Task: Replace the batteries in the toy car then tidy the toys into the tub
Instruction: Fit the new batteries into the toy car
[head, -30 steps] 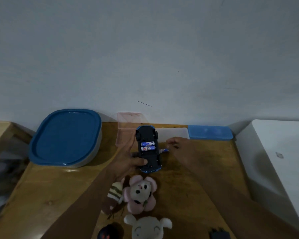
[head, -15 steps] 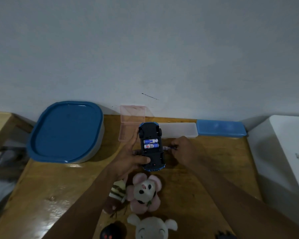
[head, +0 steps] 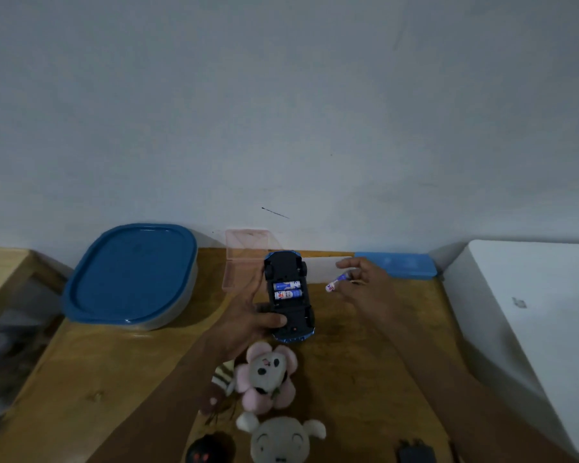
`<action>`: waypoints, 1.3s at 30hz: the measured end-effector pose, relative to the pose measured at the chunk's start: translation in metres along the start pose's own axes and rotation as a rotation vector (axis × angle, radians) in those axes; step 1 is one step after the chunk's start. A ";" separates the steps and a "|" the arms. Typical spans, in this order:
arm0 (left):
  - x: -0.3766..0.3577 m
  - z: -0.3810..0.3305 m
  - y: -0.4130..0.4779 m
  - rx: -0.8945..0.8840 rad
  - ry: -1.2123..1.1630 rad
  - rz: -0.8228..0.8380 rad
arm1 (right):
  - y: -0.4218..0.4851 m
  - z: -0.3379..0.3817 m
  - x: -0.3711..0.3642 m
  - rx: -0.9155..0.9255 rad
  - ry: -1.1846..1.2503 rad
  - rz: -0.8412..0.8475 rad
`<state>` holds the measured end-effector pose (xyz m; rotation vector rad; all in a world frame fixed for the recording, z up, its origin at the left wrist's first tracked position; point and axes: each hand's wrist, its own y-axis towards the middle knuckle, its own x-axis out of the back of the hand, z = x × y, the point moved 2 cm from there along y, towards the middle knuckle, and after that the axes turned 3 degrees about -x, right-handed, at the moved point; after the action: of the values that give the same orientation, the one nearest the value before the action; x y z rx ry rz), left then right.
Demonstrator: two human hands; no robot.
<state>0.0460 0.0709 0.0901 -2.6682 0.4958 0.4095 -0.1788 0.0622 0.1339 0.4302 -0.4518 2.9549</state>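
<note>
Has drawn the right hand [head: 365, 285] off to the right of the toy car [head: 290, 295] since half a second ago, a loose battery [head: 335, 283] with it, now apart from the chassis. Nearer along the wooden table [head: 97, 379]: a pink flower plush [head: 266, 375] just below the car's bumper, a striped plush [head: 224, 379] partly behind the left forearm, a grey mouse plush [head: 281, 439], a black round toy [head: 204, 452] and a dark object [head: 415, 454] at the bottom edge. On the right, a white box [head: 532, 312]. Far left by the wall, the tub [head: 131, 272] with its blue lid on, contents hidden. Behind the car, an open pink case [head: 244, 259] and, further right, a blue case [head: 398, 265]; cannot tell what either holds. In the car's open underside bay, two batteries [head: 287, 289] side by side, crosswise. Grips the upturned car with the left hand [head: 251, 315], thumb across the near end, fingers along the left flank. Pinches the loose battery between right thumb and fingertips.
</note>
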 end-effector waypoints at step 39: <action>-0.041 -0.033 -0.014 -0.063 0.082 0.006 | -0.045 0.030 -0.024 0.225 -0.351 -0.229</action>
<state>0.0219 0.0800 0.1384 -2.7542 0.5240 0.3239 -0.1410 0.0936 0.1671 0.9641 -0.0891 2.7175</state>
